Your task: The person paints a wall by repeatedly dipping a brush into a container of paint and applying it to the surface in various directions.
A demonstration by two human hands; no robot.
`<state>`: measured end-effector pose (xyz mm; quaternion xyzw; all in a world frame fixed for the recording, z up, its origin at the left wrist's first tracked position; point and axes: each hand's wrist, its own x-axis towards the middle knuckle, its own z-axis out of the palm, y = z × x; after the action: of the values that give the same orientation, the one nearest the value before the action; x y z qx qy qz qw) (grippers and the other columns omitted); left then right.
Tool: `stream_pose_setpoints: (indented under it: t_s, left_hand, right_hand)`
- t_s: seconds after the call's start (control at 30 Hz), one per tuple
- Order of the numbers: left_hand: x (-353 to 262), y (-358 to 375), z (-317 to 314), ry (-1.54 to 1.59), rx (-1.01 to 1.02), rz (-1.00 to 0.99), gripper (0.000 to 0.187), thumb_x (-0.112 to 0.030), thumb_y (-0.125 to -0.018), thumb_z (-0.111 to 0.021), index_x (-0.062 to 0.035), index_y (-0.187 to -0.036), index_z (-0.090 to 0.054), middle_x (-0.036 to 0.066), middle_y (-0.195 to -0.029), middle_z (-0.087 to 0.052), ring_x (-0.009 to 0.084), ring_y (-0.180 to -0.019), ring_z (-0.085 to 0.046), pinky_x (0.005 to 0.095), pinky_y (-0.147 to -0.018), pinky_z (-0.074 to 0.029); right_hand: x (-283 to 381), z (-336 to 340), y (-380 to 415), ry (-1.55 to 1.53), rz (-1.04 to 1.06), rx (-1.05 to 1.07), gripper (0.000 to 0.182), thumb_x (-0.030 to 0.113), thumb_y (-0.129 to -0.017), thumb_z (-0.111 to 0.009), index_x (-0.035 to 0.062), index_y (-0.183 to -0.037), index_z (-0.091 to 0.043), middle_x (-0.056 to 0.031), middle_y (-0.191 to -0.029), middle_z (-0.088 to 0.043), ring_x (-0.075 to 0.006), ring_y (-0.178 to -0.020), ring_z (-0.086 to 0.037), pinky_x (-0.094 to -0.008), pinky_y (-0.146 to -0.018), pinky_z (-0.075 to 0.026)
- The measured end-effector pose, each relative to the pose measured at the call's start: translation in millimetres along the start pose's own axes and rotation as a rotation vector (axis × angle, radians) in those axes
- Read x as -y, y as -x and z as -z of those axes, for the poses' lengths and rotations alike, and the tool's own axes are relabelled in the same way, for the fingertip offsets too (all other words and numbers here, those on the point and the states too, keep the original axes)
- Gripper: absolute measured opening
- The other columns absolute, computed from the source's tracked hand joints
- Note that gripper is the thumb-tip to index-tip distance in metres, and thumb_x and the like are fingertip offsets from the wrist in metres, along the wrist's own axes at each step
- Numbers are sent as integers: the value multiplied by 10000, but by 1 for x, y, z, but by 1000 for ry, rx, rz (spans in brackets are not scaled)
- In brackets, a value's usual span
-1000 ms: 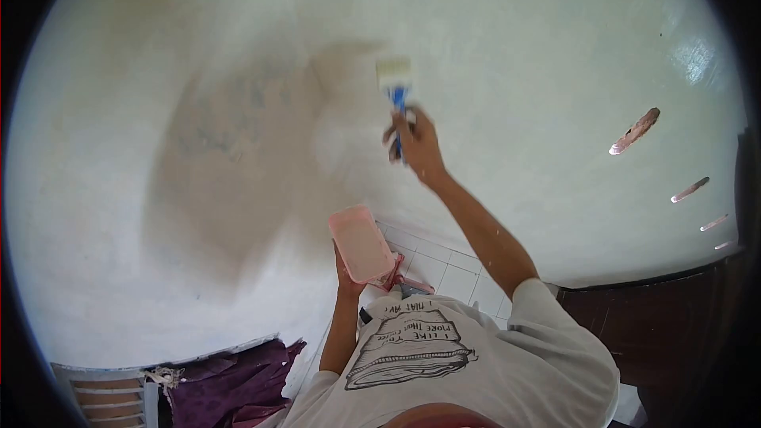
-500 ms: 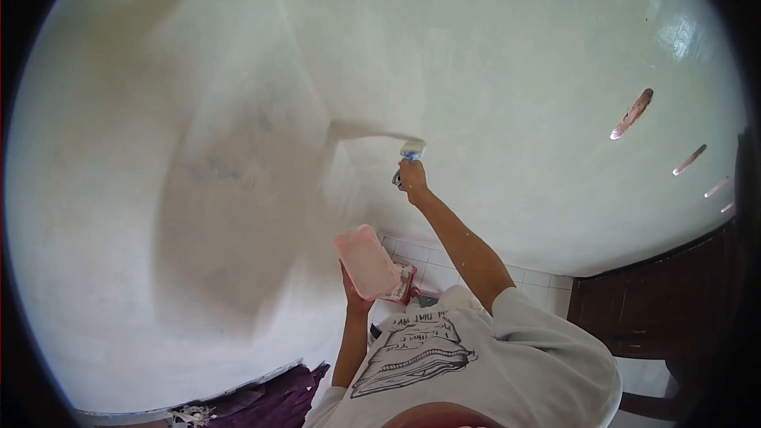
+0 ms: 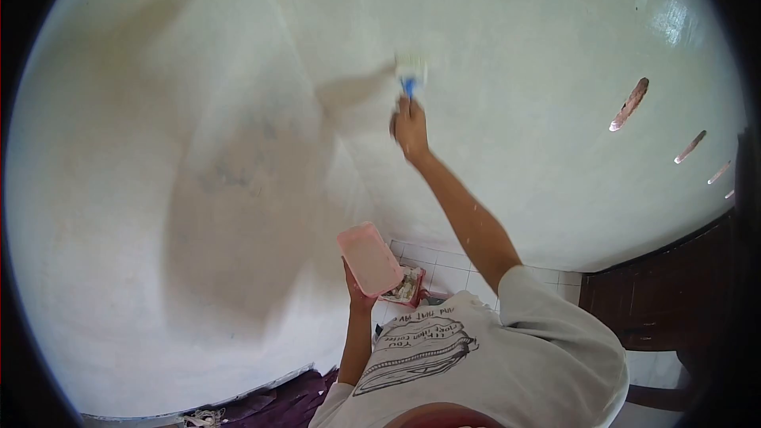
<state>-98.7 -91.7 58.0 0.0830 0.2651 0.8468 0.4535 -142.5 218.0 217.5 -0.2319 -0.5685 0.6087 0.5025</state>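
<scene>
A pink rectangular tray point(image 3: 371, 260) with pale contents is held from below and its left side by my left hand point(image 3: 358, 289). Above it and to the right, my right hand point(image 3: 410, 128) is wrapped round the handle of a paintbrush point(image 3: 410, 78). The brush has a blue part and pale bristles, which are blurred against the pale green wall point(image 3: 507, 95), near the corner line. A shadow falls on the wall beside the brush.
Below the tray, a red-rimmed container point(image 3: 414, 285) stands on white floor tiles point(image 3: 444, 260). Dark wooden furniture point(image 3: 658, 293) is at the right. Several slots point(image 3: 630, 105) show in the right wall. Purple cloth point(image 3: 293, 400) lies at the lower left.
My right hand has moved up the wall with the brush, and the arm is more outstretched. The tray in my left hand has barely moved; the view has shifted slightly.
</scene>
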Motion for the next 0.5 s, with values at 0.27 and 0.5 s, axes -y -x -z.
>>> stream_pose_setpoints:
  t_s: [0.27,0.5]
  left_hand:
    - [19,4,25,4,82,54,655,-598,-1032,-358,-139,-1498,-384,91,-1375,-564,272,-1224,-599,483,-997,-540]
    - [15,7,-11,-226,120,-49,654,-596,-1038,-335,-136,-1501,-376,92,-1381,-557,266,-1228,-598,476,-998,-540]
  right_hand:
    - [28,-3,-9,-456,-241,-86,165,157,-1011,-440,143,-853,-488,-18,-691,-487,-133,-545,-483,-300,-466,-392]
    - [192,-5,-20,-234,72,6,267,236,-1046,-440,32,-918,-556,13,-544,-427,-110,-456,-382,-284,-446,-304]
